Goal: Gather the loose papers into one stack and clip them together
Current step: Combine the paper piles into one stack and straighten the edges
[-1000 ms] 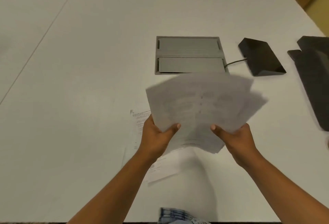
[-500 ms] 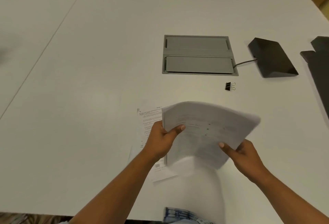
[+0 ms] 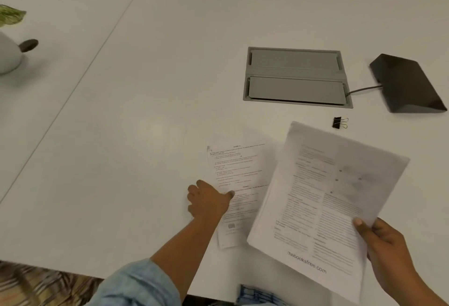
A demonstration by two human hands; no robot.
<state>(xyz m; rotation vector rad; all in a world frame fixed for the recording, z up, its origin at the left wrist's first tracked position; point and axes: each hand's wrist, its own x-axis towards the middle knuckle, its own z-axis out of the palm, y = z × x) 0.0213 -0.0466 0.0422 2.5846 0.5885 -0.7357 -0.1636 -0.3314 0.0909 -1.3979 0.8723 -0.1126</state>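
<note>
My right hand (image 3: pixel 386 247) holds a stack of printed papers (image 3: pixel 323 198) by its lower right corner, lifted and tilted above the white table (image 3: pixel 121 135). A single printed sheet (image 3: pixel 238 172) lies flat on the table to the left of the stack, partly under it. My left hand (image 3: pixel 209 200) rests on that sheet's left edge, thumb on the paper and fingers curled at the rim. A small black binder clip (image 3: pixel 339 122) sits on the table beyond the stack, untouched.
A grey cable hatch (image 3: pixel 295 77) is set into the table behind the papers. A black wedge-shaped device (image 3: pixel 408 84) with a cable lies at the right. A white plant pot (image 3: pixel 8 55) stands at the far left. The table's near edge runs below my arms.
My left hand let go of the stack and moved down onto the loose sheet. My right hand now holds the stack alone and has shifted it right, uncovering the sheet.
</note>
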